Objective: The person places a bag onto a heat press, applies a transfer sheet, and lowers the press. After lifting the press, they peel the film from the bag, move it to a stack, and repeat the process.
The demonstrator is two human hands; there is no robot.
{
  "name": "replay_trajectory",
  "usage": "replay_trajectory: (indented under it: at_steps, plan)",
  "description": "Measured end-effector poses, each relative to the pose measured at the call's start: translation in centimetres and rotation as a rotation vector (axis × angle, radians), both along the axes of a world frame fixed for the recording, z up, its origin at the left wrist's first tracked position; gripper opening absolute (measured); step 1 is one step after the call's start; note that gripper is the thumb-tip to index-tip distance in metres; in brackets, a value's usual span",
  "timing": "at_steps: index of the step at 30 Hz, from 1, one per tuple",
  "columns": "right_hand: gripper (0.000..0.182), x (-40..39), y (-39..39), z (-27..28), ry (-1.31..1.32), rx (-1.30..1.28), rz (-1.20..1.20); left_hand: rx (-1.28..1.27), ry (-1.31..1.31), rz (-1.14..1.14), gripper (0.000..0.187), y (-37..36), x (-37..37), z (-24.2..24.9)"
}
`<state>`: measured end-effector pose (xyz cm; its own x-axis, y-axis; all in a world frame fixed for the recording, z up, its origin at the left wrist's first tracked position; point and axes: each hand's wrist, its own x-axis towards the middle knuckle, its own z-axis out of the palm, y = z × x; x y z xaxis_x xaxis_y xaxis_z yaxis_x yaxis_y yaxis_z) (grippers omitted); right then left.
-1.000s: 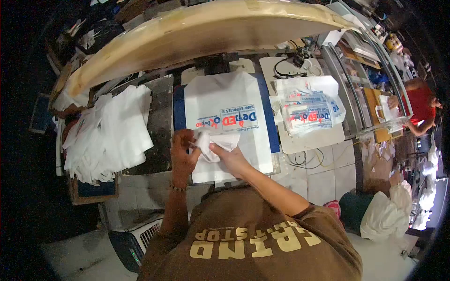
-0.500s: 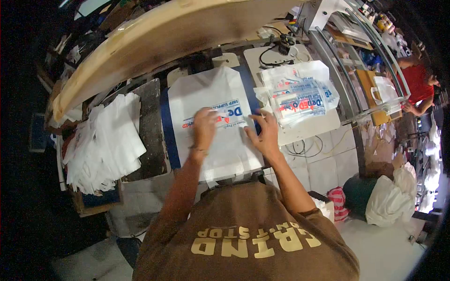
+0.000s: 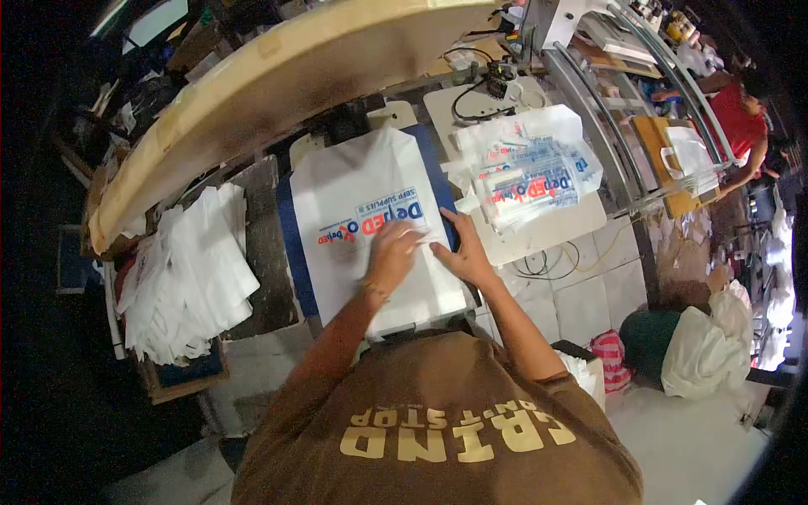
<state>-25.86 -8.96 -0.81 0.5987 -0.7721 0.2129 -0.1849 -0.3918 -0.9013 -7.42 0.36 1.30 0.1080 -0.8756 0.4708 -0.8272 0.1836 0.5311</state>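
Observation:
A white bag with blue and red lettering lies flat on the blue platen in front of me. My left hand is over the lower part of the print, fingers bent and pressed together; whatever they hold, perhaps something small and white, I cannot make out. At the bag's right edge is my right hand, thumb and forefinger spread, the thumb touching the bag. A pile of printed white bags lies on a pale board to the right. Plain white bags are heaped on the left.
A long tan padded beam crosses beyond the platen. Metal rails stand at the right, with a person in a red shirt behind them. Cables hang over the tiled floor. A white plastic sack sits at lower right.
My left hand has moved right and toward me, uncovering more of the print. My right hand has shifted slightly down and left. The person in red has moved.

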Motion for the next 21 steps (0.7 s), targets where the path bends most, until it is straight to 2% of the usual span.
replay_trajectory:
  at_steps: [1, 2, 3, 5, 7, 9, 12, 14, 15, 16, 17, 19, 20, 21]
  plan:
    - [0.074, 0.0, 0.4, 0.0, -0.009, 0.011, -0.018, -0.069, -0.023, 0.015, 0.026, 0.8, 1.5, -1.2]
    - [0.075, 0.0, 0.5, 0.0, -0.018, 0.025, -0.035, 0.128, -0.068, 0.139, 0.022, 1.6, 4.1, -2.6]
    - [0.075, 0.0, 0.4, 0.0, -0.020, 0.024, -0.035, 0.176, -0.291, 0.192, 0.018, 1.1, 6.1, -1.1]
    - [0.077, 0.1, 0.4, 0.0, 0.030, 0.009, -0.038, 0.032, -0.230, 0.239, 0.018, -1.4, 6.7, 0.4]
    - [0.078, 0.2, 0.3, 0.1, -0.004, -0.018, -0.042, -0.116, -0.154, 0.185, 0.017, -5.7, 3.7, -0.4]
    - [0.079, 0.4, 0.4, 0.0, -0.043, -0.046, -0.037, -0.087, -0.087, 0.147, 0.013, -8.2, -0.3, 0.2]
    - [0.073, 0.2, 0.4, 0.3, -0.058, -0.077, -0.050, -0.049, -0.085, 0.184, 0.013, -7.4, 1.4, 0.3]
    - [0.070, 0.0, 0.5, 0.9, -0.033, -0.049, -0.028, -0.137, -0.127, 0.385, 0.016, -4.2, 6.7, -2.1]
    - [0.066, -0.1, 0.6, 1.0, -0.002, -0.025, -0.017, -0.044, -0.092, 0.444, 0.014, -1.6, 10.0, -2.9]
    - [0.060, 0.0, 0.8, 1.2, 0.001, -0.001, -0.038, -0.201, -0.223, 0.403, 0.011, 1.5, 14.1, -4.6]
    - [0.060, 0.0, 0.9, 1.0, 0.000, -0.001, -0.032, -0.047, -0.361, 0.411, 0.013, 4.5, 18.6, -5.8]
    - [0.059, 0.0, 0.7, 0.6, 0.075, -0.043, -0.034, 0.047, -0.323, 0.472, 0.016, 9.0, 23.2, -4.0]
    - [0.058, 0.1, 0.8, 1.2, 0.055, 0.013, -0.029, 0.043, -0.328, 0.477, 0.016, 9.6, 24.2, -2.5]
    - [0.058, 0.1, 1.0, 1.1, 0.054, 0.016, -0.025, 0.102, -0.283, 0.646, 0.018, 10.4, 24.8, -1.0]
